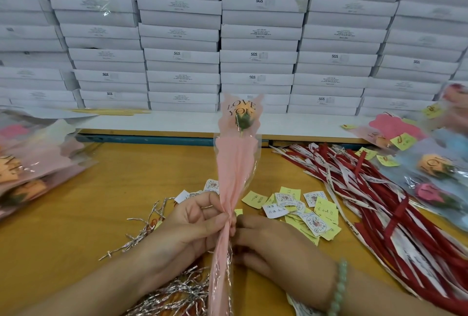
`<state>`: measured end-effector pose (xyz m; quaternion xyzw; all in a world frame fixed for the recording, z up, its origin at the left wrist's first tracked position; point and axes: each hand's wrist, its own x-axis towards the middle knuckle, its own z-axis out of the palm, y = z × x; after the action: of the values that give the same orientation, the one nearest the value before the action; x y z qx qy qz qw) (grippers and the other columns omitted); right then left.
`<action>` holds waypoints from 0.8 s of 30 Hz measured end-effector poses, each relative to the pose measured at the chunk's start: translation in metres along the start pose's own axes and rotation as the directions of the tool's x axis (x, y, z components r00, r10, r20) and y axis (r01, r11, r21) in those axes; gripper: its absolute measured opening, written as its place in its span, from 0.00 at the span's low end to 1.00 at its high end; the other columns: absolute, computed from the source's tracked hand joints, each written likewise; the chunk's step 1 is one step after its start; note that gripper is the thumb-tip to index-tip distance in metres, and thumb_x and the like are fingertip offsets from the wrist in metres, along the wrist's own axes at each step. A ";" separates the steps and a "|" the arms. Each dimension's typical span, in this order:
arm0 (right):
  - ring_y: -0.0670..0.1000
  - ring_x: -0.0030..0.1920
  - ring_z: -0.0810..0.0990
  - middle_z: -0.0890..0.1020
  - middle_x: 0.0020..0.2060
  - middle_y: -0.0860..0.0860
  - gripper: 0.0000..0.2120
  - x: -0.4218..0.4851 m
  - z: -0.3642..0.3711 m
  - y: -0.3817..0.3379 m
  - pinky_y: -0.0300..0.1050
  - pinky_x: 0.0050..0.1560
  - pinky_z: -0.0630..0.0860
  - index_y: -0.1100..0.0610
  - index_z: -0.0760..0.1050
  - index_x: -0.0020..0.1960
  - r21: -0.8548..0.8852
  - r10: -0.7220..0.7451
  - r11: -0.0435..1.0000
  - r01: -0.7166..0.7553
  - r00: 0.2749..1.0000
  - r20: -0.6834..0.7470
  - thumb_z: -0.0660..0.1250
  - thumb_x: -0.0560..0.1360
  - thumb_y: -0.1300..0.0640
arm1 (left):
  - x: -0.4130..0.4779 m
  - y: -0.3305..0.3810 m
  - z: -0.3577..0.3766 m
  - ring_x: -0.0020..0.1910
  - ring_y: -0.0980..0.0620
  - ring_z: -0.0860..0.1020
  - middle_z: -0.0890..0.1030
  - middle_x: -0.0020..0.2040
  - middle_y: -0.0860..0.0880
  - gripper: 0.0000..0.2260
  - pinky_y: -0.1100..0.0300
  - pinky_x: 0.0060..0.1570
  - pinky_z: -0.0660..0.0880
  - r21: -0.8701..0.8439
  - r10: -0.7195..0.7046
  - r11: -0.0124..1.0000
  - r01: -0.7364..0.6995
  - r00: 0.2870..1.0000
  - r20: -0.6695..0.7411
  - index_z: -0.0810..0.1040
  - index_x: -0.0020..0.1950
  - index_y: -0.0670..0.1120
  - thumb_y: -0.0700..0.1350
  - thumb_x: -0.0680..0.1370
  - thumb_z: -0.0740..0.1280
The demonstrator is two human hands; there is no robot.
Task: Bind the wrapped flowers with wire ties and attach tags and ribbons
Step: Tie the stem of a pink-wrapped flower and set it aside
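Grip: left hand [192, 227] pinches the wrapped flower [236, 163] at its gathered neck, thumb and curled fingers closed on the bunched film. Right hand [276, 250] comes in from the other side, fingers curled, tips pressed to the same neck. Cannot tell whether they hold wrap only or also a tie end. One silver wire tie [230, 255] hangs along the wrap just below the pinch.

Position: flower is upright between the hands, above the table [76, 214]. The orange bloom [244, 113] is at the top, under "LOVE YOU" print.

Step, as judged: binding. The tie is at the neck, but no finished twist shows; no tag or ribbon is on this stem.

Next move calls for: left pinch to keep the gather tight while the right fingers wind and twist the tie ends. Then a tag and ribbon are needed.

Materials:
- Wrap: pink tissue inside clear glossy film, scalloped top edge, cone narrowing to a creased neck and flaring below.
- Loose wire ties [177, 293]: thin, crinkled, metallic, tangled under the forearms.
- Tags [314, 217]: small paper squares, yellow and white, scattered just beyond the right hand.
- Ribbons [374, 204]: flat red and white printed strips, heaped further right.
- White boxes [258, 37]: stacked behind.
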<state>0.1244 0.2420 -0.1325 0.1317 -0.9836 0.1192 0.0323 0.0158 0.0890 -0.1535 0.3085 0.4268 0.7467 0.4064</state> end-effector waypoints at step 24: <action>0.47 0.53 0.74 0.76 0.52 0.49 0.13 0.000 0.004 -0.002 0.46 0.54 0.71 0.53 0.78 0.58 0.118 0.014 0.993 -0.009 0.999 -0.042 0.64 0.78 0.48 | 0.001 -0.001 -0.002 0.36 0.50 0.80 0.80 0.38 0.42 0.23 0.61 0.35 0.78 -0.020 0.010 1.000 -0.010 1.000 -0.012 0.73 0.48 0.38 0.42 0.63 0.82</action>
<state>0.1252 0.2389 -0.1362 0.1252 -0.9746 0.1802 0.0447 0.0139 0.0893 -0.1555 0.3023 0.4201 0.7547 0.4031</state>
